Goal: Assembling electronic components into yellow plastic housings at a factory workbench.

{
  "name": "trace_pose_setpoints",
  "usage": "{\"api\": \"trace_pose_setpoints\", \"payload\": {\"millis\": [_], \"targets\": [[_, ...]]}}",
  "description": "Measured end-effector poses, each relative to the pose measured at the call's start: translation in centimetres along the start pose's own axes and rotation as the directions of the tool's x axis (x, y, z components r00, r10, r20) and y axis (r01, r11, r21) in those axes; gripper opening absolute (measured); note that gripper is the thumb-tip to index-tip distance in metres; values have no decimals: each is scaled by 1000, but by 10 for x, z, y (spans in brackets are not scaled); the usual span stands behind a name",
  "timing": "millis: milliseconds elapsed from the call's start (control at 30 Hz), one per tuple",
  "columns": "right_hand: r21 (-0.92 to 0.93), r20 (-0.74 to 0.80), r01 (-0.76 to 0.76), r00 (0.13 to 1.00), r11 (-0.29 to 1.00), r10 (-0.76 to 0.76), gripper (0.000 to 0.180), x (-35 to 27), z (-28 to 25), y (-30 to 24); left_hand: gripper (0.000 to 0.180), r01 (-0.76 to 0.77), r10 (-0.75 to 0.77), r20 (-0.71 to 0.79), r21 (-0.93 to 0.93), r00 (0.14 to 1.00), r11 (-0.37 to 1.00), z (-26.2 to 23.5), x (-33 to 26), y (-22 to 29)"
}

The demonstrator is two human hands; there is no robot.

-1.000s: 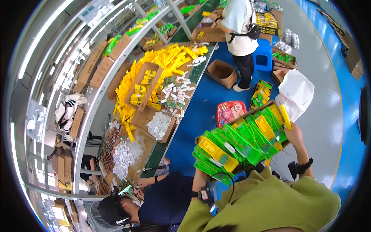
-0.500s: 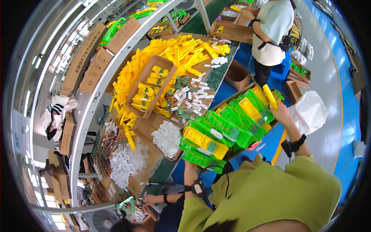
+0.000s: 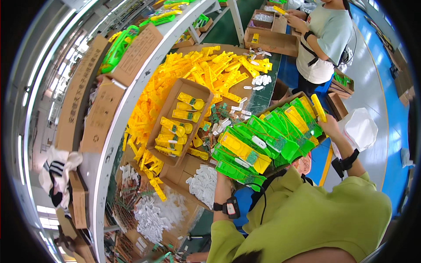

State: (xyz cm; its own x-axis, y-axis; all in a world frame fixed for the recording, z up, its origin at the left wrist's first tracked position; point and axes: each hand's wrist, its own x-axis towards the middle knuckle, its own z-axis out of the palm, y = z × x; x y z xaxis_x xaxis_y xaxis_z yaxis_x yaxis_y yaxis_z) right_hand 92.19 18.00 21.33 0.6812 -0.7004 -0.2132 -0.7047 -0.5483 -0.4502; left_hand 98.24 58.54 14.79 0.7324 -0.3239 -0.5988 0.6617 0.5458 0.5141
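I hold a cardboard box heaped with green plastic housings and yellow plastic housings, several showing small circuit boards and thin wires. Its left end hangs over the edge of the worktable. My left hand is under that end, with the fingers hidden below the load. At the right end my right hand is closed on the box. A long yellow piece sticks up beside its fingertips; whether the hand also grips it I cannot tell.
Yellow plastic parts are heaped on the table around a carton of yellow assemblies. White pieces lie nearby. A metal shelf post stands left. Beyond the box a co-worker stands; a white sack is on the right.
My view has shifted, and the box has come further over the table, covering some white pieces. The standing co-worker now has both hands up with a yellow piece.
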Motion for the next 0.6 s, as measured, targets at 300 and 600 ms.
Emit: {"api": "trace_pose_setpoints", "payload": {"millis": [300,600], "targets": [[60,-122,-25,992,998,32,26,136,23,-31,40,50,-53,68,45,996,998,76,148,45],[105,-60,-108,992,989,115,30,314,37,-58,40,133,-137,77,51,988,990,229,304,108]]}}
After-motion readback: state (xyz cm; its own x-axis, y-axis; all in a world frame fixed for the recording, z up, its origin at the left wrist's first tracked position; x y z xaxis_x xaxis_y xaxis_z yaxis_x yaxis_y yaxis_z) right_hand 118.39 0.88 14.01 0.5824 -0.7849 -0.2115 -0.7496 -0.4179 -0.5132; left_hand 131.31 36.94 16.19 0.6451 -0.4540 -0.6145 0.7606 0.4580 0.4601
